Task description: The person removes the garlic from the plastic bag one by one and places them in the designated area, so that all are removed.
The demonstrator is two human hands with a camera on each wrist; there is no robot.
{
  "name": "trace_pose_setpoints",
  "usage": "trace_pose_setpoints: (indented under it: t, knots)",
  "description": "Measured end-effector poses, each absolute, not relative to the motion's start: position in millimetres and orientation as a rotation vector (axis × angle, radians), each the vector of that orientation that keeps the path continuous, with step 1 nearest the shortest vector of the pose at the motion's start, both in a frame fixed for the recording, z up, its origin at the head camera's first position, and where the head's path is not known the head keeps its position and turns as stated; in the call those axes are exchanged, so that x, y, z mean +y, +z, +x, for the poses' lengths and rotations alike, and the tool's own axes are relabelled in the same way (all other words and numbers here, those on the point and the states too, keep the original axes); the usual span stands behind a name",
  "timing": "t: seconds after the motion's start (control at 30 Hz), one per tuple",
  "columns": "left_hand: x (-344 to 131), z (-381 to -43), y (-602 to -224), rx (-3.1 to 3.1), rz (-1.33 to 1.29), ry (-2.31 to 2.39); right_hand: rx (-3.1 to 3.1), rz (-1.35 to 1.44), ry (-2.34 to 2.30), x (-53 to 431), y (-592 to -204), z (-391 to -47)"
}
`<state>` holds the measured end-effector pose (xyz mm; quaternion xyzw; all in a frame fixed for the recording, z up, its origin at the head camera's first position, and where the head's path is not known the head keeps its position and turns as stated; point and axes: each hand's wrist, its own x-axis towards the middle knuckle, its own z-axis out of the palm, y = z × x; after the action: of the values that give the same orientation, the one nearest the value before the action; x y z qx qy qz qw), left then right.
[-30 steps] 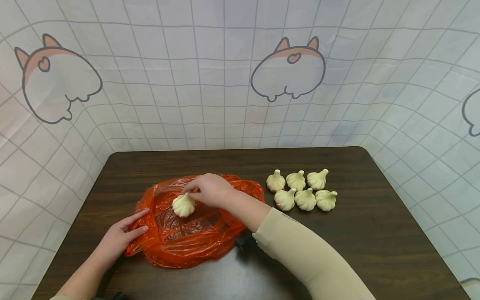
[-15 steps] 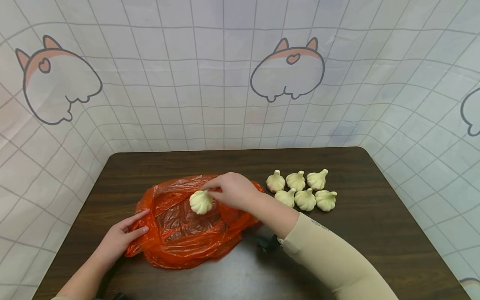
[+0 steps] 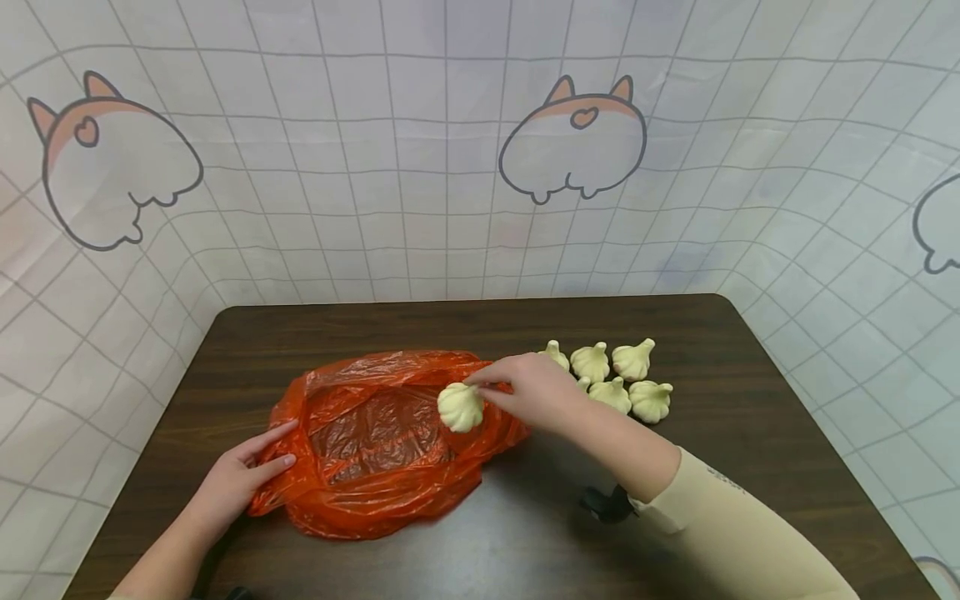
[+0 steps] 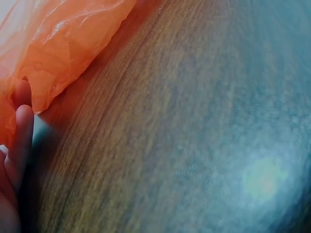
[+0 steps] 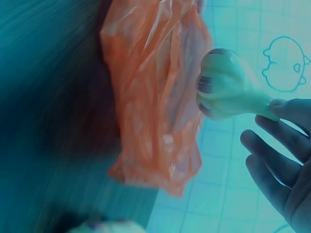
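Note:
In the head view, a red plastic bag [image 3: 382, 500] lies spread on the table, its mouth facing up. My left hand [image 3: 232, 483] holds the bag's left edge, thumb and fingers on the film; the left wrist view shows some fingertips against the bag [image 4: 63, 53]. My right hand [image 3: 536, 387] pinches a garlic bulb [image 3: 459, 407] by its stem, above the bag's right side. In the right wrist view this bulb [image 5: 226, 87] hangs between thumb and forefinger, clear of the bag. Several more garlic bulbs [image 3: 632, 360] stand in two rows at the right, some partly hidden behind my right hand.
The dark wooden table [image 3: 750, 467] has its far edge against a white gridded cloth [image 3: 420, 167] with cartoon prints. A black wrist device [image 3: 607, 504] sits under the right forearm.
My right hand has moved right with the garlic bulb, from over the bag's left part to its right side. The left hand and bag stay put.

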<state>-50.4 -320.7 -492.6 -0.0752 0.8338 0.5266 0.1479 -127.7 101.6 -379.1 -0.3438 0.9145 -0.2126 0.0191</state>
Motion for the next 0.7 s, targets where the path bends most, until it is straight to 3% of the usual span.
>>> trace_pose_setpoints:
  t: [0.7]
  knots:
    - [-319.8, -48.9, -491.7, 2.405, -0.205, 1.523, 2.989, -0.919, -0.630, 225.4, -391.9, -90.0]
